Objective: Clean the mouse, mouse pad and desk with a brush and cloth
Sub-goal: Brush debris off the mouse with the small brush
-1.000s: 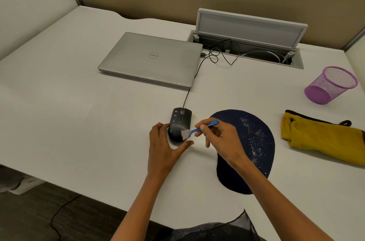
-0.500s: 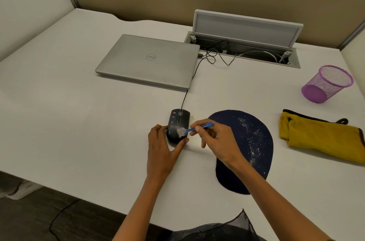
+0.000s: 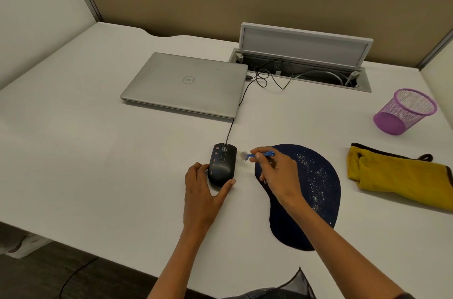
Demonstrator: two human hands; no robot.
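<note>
A black wired mouse with small reddish specks on its left side sits on the white desk. My left hand grips its rear between thumb and fingers. My right hand pinches a small blue brush; its pale bristles hover just right of the mouse, off its surface. Fine white dust lies on the desk between mouse and pad. The dark blue mouse pad, sprinkled with white crumbs, lies under my right hand. A yellow cloth lies folded at the right.
A closed silver laptop sits behind the mouse, its cable running to it. An open cable tray is set into the desk's back. A purple mesh cup lies tipped at the far right. Partition walls surround the desk.
The brush has swept off the mouse's top to its right side. My left hand stays on the mouse. The view tilted up slightly.
</note>
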